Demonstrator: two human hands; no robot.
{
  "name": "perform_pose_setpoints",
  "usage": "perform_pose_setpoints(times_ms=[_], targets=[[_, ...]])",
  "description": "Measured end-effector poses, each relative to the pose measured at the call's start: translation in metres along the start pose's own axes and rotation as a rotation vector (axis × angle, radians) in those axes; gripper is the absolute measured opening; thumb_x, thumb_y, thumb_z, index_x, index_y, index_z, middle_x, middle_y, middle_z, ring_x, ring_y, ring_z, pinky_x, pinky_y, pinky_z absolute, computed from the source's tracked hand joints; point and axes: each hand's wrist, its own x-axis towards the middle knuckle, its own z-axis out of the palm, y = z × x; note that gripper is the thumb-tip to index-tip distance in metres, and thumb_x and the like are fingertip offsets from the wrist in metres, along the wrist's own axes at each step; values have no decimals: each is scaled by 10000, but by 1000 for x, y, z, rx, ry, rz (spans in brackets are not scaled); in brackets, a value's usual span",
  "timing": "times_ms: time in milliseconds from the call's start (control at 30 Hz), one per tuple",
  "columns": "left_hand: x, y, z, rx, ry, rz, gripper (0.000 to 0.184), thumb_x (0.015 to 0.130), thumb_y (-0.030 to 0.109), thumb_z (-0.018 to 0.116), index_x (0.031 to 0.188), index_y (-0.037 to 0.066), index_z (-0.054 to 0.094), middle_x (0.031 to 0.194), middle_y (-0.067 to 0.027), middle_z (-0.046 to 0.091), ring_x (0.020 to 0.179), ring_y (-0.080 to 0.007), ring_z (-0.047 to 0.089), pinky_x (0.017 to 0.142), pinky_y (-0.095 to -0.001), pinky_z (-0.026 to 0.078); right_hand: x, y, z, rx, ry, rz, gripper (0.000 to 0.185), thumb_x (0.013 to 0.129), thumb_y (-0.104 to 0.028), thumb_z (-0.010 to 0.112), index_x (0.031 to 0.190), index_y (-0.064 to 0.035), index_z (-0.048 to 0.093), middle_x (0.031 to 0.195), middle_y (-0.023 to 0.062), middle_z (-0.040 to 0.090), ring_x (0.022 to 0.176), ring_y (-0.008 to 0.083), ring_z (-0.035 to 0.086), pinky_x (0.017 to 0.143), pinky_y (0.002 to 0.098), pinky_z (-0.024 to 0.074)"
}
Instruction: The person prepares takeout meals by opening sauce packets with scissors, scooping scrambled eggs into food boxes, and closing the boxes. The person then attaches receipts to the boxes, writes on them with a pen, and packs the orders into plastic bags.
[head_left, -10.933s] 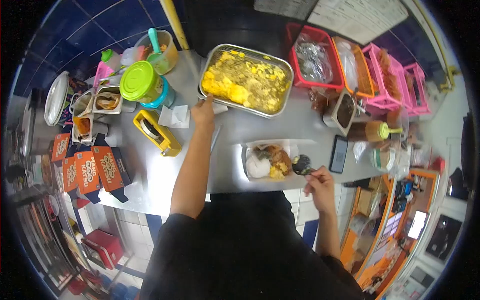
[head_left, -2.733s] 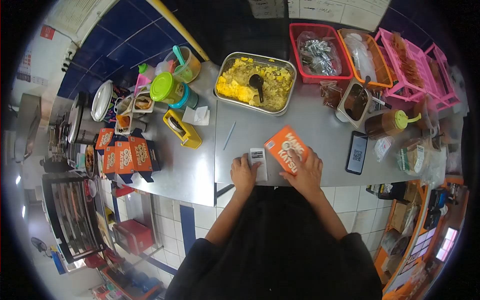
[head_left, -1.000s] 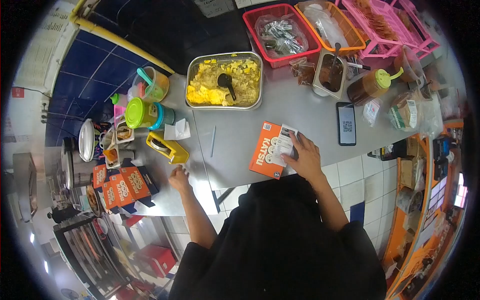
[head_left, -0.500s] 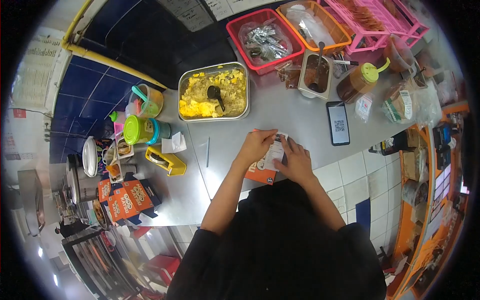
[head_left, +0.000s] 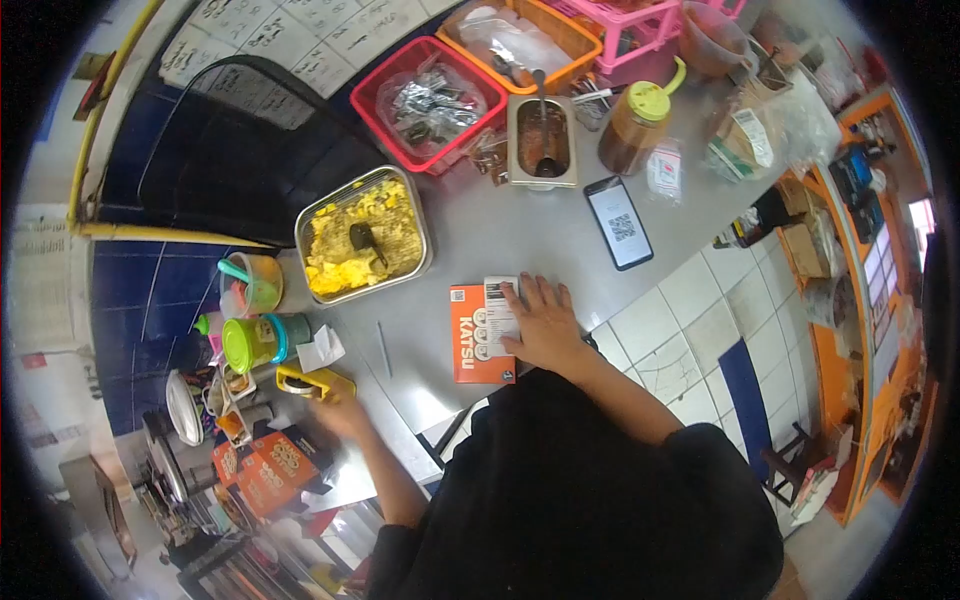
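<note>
An orange box (head_left: 468, 340) with "KATSU" lettering lies on the metal counter in front of me. A white printed receipt (head_left: 497, 300) rests along its right side. My right hand (head_left: 548, 325) is open, fingers spread, pressing on the receipt and the box's right edge. Off to the left, my left hand (head_left: 338, 412) is at the near side of a yellow tape dispenser (head_left: 325, 382). Its fingers are blurred and partly hidden, so I cannot tell whether they grip anything.
A metal tray of yellow food (head_left: 365, 240) stands behind, with a black scoop (head_left: 366, 240) in it. A phone (head_left: 618, 222) showing a QR code lies right. Red (head_left: 430, 160) and orange baskets (head_left: 580, 55) stand at the back. More orange boxes (head_left: 275, 470) are stacked left.
My left hand has left the receipt and box and moved left to the tape dispenser. My right hand stays on the receipt. The camera view has turned.
</note>
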Motion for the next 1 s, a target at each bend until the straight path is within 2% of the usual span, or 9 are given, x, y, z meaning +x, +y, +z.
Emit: perform_pose_setpoints(times_ms=[67,100,167,267,567,700,733,767,1000], targets=[[20,-53,-1,316,165,-362,695,894,467,704,1333,-45,536,1161,-248,647,1075,-392,634,897,-468,545,0,-2,5,10,23,0,903,818,-485,699,1558,-105,346,1569,242,328,1446,426,328,1139,657,257],[55,-138,15,-19,-87,-462,695,918,478,684,1356,-31,505,1201,-252,617,1118,-386,619,922,-484,543,0,-1,8,10,32,-12,905,818,-481,699,1557,-98,345,1571,246,322,1449,431,322,1142,663,249],[39,-78,-17,-850,-302,-924,629,955,432,664,1363,-13,489,1249,-197,593,1128,-369,623,907,-467,569,-2,0,10,40,10,-13,922,823,-489,694,1567,-93,319,1580,260,296,1460,453,294,1156,673,216],[67,-130,-6,-1042,-420,-1000,482,1009,332,609,1339,-1,497,1284,-145,561,1135,-332,624,928,-427,592,-3,1,9,50,0,-16,941,825,-509,697,1576,-105,299,1585,272,275,1471,460,267,1160,668,208],[1,-88,-16,-1354,-250,-630,437,1003,249,607,1343,-10,517,1379,-154,540,1219,-378,568,935,-495,570,-2,6,13,147,97,-73,839,816,-501,735,1528,-210,400,1584,281,249,1468,487,238,1159,666,196],[-4,-107,1,62,-113,-442,285,865,214,692,1032,-12,738,942,-182,753,889,-310,724,799,-444,570,-8,14,30,213,208,-245,494,835,-409,747,1287,-236,647,1538,245,318,1450,473,270,1164,669,191],[-6,-112,11,39,46,-336,205,819,192,686,862,9,767,770,-189,735,742,-299,733,742,-429,567,-7,15,33,221,230,-280,408,836,-388,752,1208,-226,706,1520,236,341,1442,470,281,1163,668,195],[-10,-118,10,228,-45,-252,234,831,211,684,891,-1,763,821,-214,739,759,-297,736,726,-440,564,-5,15,34,240,238,-283,358,837,-381,754,1153,-214,722,1506,230,353,1436,470,288,1162,668,199],[-132,107,2,-493,-994,56,300,974,95,631,1264,36,686,951,-101,761,771,-127,695,658,-264,566,-11,20,45,406,253,-215,213,919,-240,656,1097,-206,767,1565,273,271,1443,514,242,1178,614,192]])
